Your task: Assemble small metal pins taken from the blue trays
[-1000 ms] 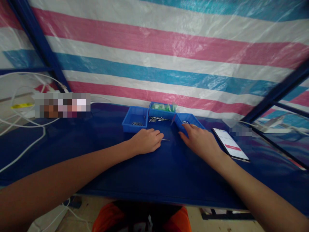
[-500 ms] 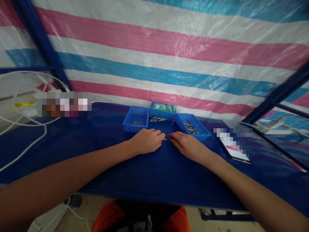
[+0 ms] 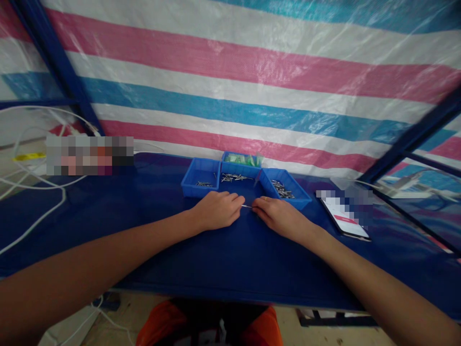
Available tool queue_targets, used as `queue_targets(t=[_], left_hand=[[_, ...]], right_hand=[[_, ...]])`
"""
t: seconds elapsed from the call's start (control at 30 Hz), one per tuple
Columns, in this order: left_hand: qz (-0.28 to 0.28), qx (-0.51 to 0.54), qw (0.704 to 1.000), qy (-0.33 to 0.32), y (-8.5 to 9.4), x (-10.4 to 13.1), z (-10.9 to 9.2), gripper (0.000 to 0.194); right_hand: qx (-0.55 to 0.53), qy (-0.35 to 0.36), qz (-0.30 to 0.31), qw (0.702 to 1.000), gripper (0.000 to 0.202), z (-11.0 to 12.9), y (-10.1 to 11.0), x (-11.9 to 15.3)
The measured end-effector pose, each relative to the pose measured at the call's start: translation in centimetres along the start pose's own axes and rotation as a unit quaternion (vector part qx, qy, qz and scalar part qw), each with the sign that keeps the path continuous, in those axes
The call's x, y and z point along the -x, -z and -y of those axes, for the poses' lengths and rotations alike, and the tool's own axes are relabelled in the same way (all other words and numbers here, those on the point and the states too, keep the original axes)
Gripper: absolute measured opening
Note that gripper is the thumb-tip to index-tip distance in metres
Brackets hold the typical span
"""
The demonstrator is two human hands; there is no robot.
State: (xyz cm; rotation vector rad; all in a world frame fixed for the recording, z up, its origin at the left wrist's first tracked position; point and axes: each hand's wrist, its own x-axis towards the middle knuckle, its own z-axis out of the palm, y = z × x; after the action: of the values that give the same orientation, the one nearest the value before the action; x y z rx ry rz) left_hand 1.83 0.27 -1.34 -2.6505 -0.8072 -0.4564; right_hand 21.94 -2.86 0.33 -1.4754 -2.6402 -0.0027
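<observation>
Moved inward, right hand [image 3: 275, 215], nearly closed, pinches thin rod [image 3: 247, 206].

Legible text: none | phone [image 3: 343, 217], right of the right hand's [image 3: 279, 215] fingers: screen unreadable | garment [image 3: 209, 323], nearer than the fingers: white print unreadable

Before you: striped plastic sheeting [image 3: 230, 67] | blue metal frame [image 3: 59, 72], both sides | blue worktop [image 3: 216, 259] | pale floor [image 3: 118, 317]

The near tabletop [image 3: 223, 259] lies open; beyond, three trays [image 3: 240, 169] stand close, gaps hard to judge.
</observation>
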Motion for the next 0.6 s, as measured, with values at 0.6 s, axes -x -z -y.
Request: queue_targets(t=[0.6], left_hand=[[0.01, -0.015, 1.0, -0.017, -0.12, 0.02, 0.16, 0.009]], right_hand=[[-0.019, -0.003, -0.008, 1.0, 0.007, 0.04, -0.03, -0.1]])
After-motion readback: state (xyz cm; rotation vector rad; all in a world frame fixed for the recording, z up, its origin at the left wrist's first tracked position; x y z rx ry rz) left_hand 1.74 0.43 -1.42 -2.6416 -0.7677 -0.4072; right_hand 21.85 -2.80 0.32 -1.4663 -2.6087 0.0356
